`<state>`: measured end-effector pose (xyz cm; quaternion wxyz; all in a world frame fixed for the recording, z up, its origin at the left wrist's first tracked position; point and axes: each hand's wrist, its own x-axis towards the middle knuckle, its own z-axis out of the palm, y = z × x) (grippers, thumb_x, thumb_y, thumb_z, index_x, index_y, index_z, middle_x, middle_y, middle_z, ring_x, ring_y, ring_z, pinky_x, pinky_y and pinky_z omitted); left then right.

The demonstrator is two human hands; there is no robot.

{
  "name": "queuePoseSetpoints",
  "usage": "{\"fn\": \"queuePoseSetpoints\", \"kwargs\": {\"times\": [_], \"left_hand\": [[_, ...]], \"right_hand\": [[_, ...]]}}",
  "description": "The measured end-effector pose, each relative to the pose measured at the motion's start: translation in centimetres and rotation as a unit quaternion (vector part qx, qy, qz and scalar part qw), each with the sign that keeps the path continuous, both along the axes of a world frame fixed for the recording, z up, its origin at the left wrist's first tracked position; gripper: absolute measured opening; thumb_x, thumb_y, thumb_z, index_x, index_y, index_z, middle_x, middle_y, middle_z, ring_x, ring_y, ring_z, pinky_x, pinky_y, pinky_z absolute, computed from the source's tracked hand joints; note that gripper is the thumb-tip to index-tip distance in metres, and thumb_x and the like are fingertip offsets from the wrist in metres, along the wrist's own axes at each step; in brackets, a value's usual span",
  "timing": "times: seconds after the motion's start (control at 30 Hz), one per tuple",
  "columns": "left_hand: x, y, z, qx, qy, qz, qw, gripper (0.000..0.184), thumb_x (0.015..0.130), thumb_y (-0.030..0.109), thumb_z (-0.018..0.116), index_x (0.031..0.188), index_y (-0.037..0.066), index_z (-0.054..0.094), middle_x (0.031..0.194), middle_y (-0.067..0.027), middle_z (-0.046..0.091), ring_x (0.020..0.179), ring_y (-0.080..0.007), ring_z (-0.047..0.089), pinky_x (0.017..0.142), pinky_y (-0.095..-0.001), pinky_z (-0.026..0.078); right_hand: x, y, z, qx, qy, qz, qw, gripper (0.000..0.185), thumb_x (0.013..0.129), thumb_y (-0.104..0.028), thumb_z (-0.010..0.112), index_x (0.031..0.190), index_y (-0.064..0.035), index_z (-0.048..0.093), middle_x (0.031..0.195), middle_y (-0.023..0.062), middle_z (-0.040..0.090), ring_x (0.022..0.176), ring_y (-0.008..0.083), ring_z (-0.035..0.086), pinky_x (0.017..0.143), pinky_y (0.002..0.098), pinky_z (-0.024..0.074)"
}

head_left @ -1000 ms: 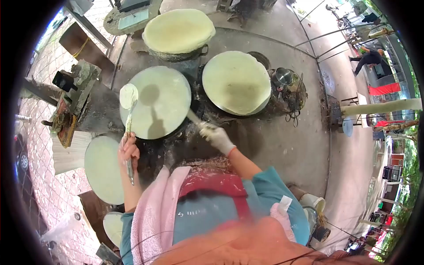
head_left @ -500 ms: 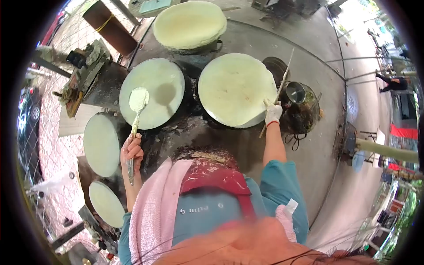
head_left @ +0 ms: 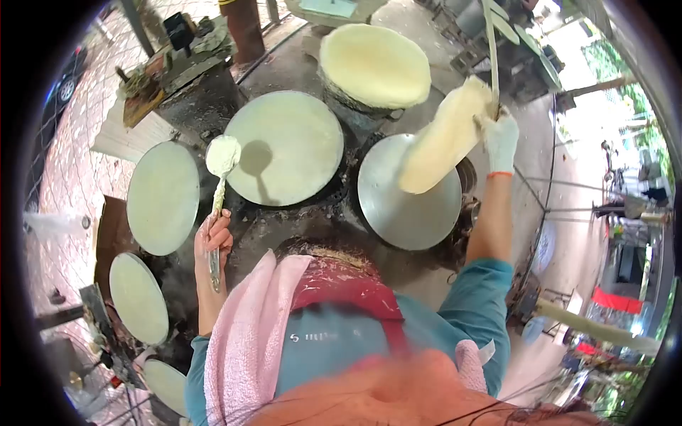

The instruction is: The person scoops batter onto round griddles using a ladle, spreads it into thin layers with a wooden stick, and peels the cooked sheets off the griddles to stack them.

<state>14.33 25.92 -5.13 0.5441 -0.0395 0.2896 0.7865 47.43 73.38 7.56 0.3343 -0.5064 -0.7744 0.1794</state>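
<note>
My left hand (head_left: pixel 215 238) is closed around the handle of a ladle (head_left: pixel 224 156) whose round end is coated with pale batter. The ladle hangs over the left edge of a round griddle covered by a pale crepe (head_left: pixel 298 135) and casts a shadow on it. In a white glove, my right hand (head_left: pixel 500 138) grips a long thin stick (head_left: pixel 491 50) and the upper edge of a thin, limp crepe (head_left: pixel 442 142). This crepe hangs partly folded above a bare metal griddle (head_left: pixel 412 220). My right fingers are partly hidden by the crepe and glove.
A stack of crepes (head_left: pixel 375 65) stands on a round support at the back. Further pale-covered griddles (head_left: pixel 163 199) curve along my left side. A cluttered block (head_left: pixel 195 99) stands at the back left. Wire fencing runs along the left.
My right hand has moved up and right, lifting the crepe off the right griddle and baring its metal. The ladle stays in my left hand. The view has turned.
</note>
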Motion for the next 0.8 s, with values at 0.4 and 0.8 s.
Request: {"fn": "queuePoseSetpoints", "kwargs": {"times": [0.4, 0.8], "left_hand": [[6.6, -6.3, 0.2, -0.064, 0.032, 0.209, 0.975, 0.027, 0.100, 0.021, 0.040, 0.102, -0.003, 0.052, 0.058, 0.0085, 0.035, 0.034, 0.0000, 0.027, 0.034, -0.0183, 0.022], [28.9, -13.1, 0.9, 0.000, -0.047, 0.483, 0.874, 0.026, 0.102, 0.020, 0.033, 0.085, 0.004, 0.045, 0.059, 0.0050, 0.039, 0.034, -0.0034, 0.035, 0.035, -0.0228, 0.024]], "right_hand": [[-23.1, 8.0, -8.8, 0.321, -0.372, 0.197, 0.849, 0.034, 0.087, -0.016, 0.046, 0.118, -0.0232, 0.056, 0.095, 0.0082, 0.063, 0.074, 0.0273, 0.065, 0.061, 0.0425, 0.0530], [-21.0, 9.5, -21.1, 0.236, -0.253, 0.363, 0.865, 0.021, 0.089, -0.025, 0.052, 0.106, -0.0190, 0.063, 0.093, 0.0117, 0.066, 0.082, 0.0322, 0.064, 0.070, 0.0435, 0.0509]]}}
